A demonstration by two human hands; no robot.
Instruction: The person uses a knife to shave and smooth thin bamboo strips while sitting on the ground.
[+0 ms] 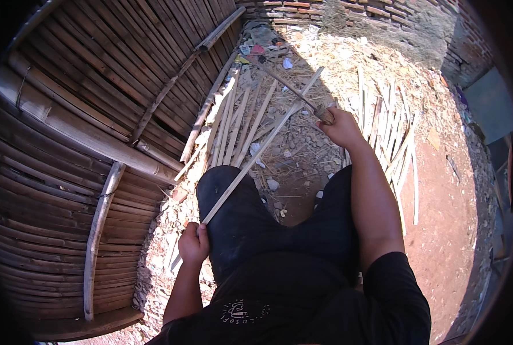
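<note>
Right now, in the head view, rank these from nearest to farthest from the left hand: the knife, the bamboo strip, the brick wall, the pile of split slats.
1. Bamboo strip: gripped in the left hand, running up and right.
2. Knife: held in the right hand, ahead on the right.
3. Pile of split slats: on the ground beyond the right hand.
4. Brick wall: along the top edge.

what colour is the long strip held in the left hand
Pale tan, like dry split bamboo; the strip shows best in the head view.

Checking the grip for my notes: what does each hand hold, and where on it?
The left hand grips the long pale bamboo strip at its near end. The right hand grips a long-bladed knife by its wooden handle.
</note>
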